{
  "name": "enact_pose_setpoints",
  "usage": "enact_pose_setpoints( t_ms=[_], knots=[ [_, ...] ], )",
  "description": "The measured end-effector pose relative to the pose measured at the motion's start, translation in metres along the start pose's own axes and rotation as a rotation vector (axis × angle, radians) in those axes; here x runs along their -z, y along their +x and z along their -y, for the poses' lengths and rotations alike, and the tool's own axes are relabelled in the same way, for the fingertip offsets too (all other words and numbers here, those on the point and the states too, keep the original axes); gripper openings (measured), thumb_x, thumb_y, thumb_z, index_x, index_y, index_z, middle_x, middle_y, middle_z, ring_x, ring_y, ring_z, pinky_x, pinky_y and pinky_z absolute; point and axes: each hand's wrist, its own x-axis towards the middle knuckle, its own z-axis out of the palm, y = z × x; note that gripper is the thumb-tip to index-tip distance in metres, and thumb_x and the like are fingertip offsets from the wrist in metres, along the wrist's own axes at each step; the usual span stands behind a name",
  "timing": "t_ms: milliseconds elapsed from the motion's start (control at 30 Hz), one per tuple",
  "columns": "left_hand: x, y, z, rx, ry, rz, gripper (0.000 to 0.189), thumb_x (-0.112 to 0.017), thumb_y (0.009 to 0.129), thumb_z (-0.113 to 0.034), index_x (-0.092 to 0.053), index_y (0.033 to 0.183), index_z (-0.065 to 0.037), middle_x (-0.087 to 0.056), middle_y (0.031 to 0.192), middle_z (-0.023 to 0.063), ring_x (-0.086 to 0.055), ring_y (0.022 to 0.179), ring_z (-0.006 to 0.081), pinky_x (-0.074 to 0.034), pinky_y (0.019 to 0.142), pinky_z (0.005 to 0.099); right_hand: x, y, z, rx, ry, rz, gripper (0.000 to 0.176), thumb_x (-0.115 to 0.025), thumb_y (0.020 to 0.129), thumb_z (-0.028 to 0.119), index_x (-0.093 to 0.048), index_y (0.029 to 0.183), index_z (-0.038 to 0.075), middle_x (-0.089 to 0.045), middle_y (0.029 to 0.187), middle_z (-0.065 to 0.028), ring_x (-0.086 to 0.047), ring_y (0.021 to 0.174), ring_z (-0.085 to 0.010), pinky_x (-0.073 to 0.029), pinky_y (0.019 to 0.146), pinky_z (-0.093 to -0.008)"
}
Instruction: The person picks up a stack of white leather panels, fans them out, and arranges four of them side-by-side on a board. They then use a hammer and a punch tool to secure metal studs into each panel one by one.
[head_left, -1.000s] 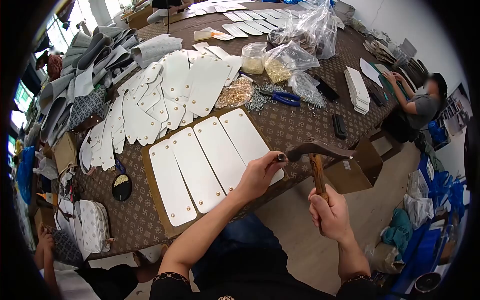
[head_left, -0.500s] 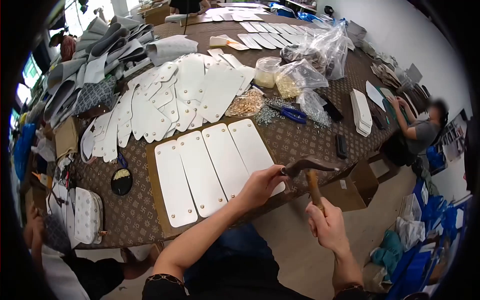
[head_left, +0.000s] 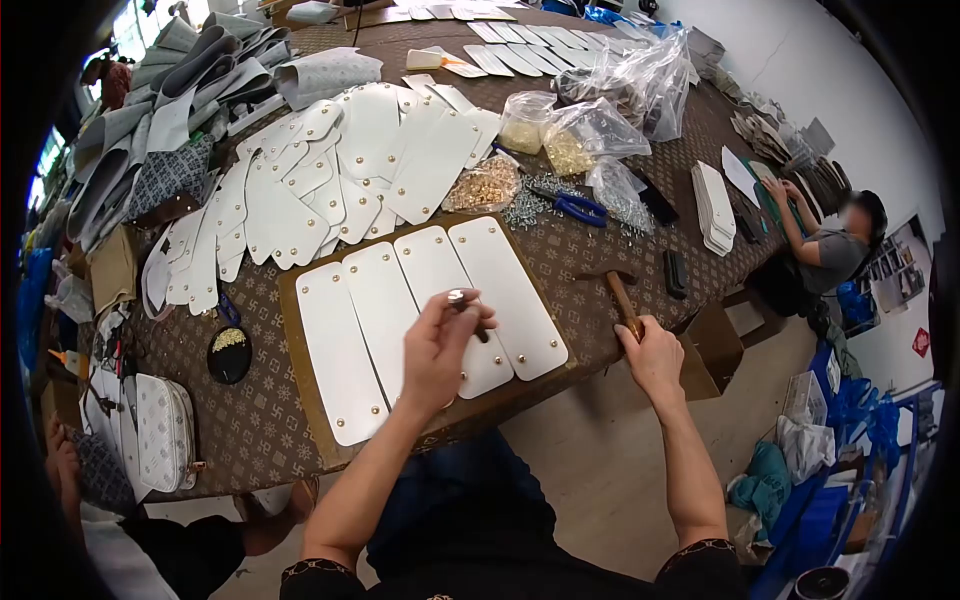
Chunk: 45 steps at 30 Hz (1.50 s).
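Observation:
My left hand [head_left: 432,355] is closed around a short, dark rivet setter [head_left: 458,298] with a shiny metal end. It hovers over white panels [head_left: 340,345] with metal studs at their ends, laid side by side on a brown board [head_left: 312,405]. Part of the panels is hidden behind this hand. My right hand [head_left: 655,358] grips the wooden handle of a hammer [head_left: 620,298], whose dark head is at the tabletop right of the board.
Studded white pieces [head_left: 370,140] are heaped behind the board. Beyond its right corner lie loose rivets, blue-handled pliers [head_left: 580,208] and plastic bags [head_left: 595,135]. A black dish [head_left: 230,357] stands left, near a white case [head_left: 165,430]. Another person [head_left: 840,245] sits at right.
My left hand has moved left, from beside the hammer head to above the panels, with the setter. My right hand has shifted slightly upward and the hammer head has swung left and lower.

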Motion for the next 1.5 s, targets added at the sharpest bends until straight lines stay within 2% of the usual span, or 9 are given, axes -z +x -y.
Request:
enact_pose_setpoints(
  t_ms=[100,167,267,500,667,867,1200,1367,1500],
  knots=[
    [0.048,-0.021,-0.018,0.002,0.076,-0.159,0.023,-0.052,0.11,-0.008,-0.058,0.129,0.004,-0.069,0.101,0.0086,-0.068,0.091,0.0142,-0.055,0.083,0.0288,-0.005,0.006,0.006,-0.07,-0.05,0.124,0.039,-0.076,0.093,0.037,-0.069,0.106,0.001,-0.069,0.082,-0.0173,-0.065,0.076,-0.0392,-0.051,0.075,-0.0498],
    [0.075,-0.035,-0.028,0.014,0.145,-0.24,0.025,-0.053,0.111,-0.011,-0.059,0.13,0.004,-0.067,0.099,0.0067,-0.065,0.087,0.012,-0.054,0.081,0.0276,-0.01,0.003,0.012,0.287,-0.104,-0.231,0.044,-0.081,0.089,0.034,-0.067,0.115,0.0,-0.068,0.098,-0.0167,-0.064,0.09,-0.0363,-0.051,0.083,-0.0465],
    [0.091,-0.052,-0.033,0.027,0.195,-0.284,0.026,-0.054,0.11,-0.012,-0.06,0.129,0.004,-0.064,0.097,0.0051,-0.06,0.084,0.0099,-0.052,0.078,0.0264,0.006,-0.013,0.059,0.223,0.266,0.029,0.053,-0.084,0.086,0.033,-0.064,0.123,0.001,-0.063,0.112,-0.0151,-0.059,0.103,-0.0344,-0.048,0.09,-0.0456],
    [0.086,-0.064,-0.026,0.116,0.293,-0.135,0.025,-0.057,0.109,-0.011,-0.061,0.129,0.002,-0.064,0.097,0.0035,-0.058,0.083,0.0076,-0.05,0.074,0.0226,-0.019,-0.047,0.102,0.278,0.168,0.008,0.07,-0.087,0.084,0.032,-0.056,0.136,-0.004,-0.064,0.113,-0.0178,-0.059,0.108,-0.0342,-0.049,0.095,-0.0432],
    [0.088,-0.065,-0.028,0.148,0.251,-0.1,0.023,-0.055,0.109,-0.008,-0.06,0.128,0.003,-0.063,0.097,0.0034,-0.057,0.082,0.0076,-0.049,0.077,0.0229,-0.017,-0.037,0.09,-0.118,0.55,0.321,0.071,-0.088,0.081,0.022,-0.055,0.138,-0.004,-0.062,0.119,-0.0169,-0.057,0.114,-0.0339,-0.048,0.098,-0.0436],
    [0.084,-0.064,-0.028,0.153,0.285,-0.081,0.021,-0.058,0.107,-0.007,-0.064,0.126,0.001,-0.065,0.094,0.0024,-0.057,0.08,0.0059,-0.05,0.071,0.0213,-0.018,-0.047,0.111,-0.022,0.464,0.121,0.068,-0.089,0.079,0.018,-0.057,0.136,-0.002,-0.065,0.116,-0.0162,-0.059,0.113,-0.0333,-0.049,0.099,-0.0433],
    [0.052,-0.046,-0.028,0.054,0.528,0.106,0.021,-0.065,0.098,0.002,-0.066,0.12,0.001,-0.066,0.092,0.0101,-0.065,0.082,0.0184,-0.052,0.075,0.0299,-0.022,-0.034,0.092,-0.292,0.851,0.316,0.083,-0.092,0.077,0.03,-0.054,0.143,-0.003,-0.065,0.125,-0.016,-0.057,0.12,-0.031,-0.048,0.104,-0.0422],
    [0.013,-0.03,-0.03,0.015,0.597,0.244,0.023,-0.069,0.096,0.001,-0.067,0.118,-0.002,-0.068,0.098,0.0147,-0.069,0.083,0.0276,-0.055,0.075,0.035,-0.02,-0.056,0.122,0.117,0.247,0.028,0.086,-0.092,0.075,0.031,-0.052,0.143,-0.002,-0.058,0.133,-0.0182,-0.057,0.12,-0.0338,-0.047,0.105,-0.0419],
    [0.003,-0.028,-0.02,0.019,0.625,0.285,0.024,-0.07,0.095,0.0,-0.067,0.119,-0.003,-0.068,0.101,0.0154,-0.07,0.085,0.0284,-0.056,0.076,0.0355,-0.034,-0.05,0.096,0.059,0.466,0.027,0.088,-0.093,0.073,0.031,-0.051,0.143,-0.001,-0.053,0.138,-0.0191,-0.053,0.123,-0.0386,-0.043,0.106,-0.0464]
  ],
)
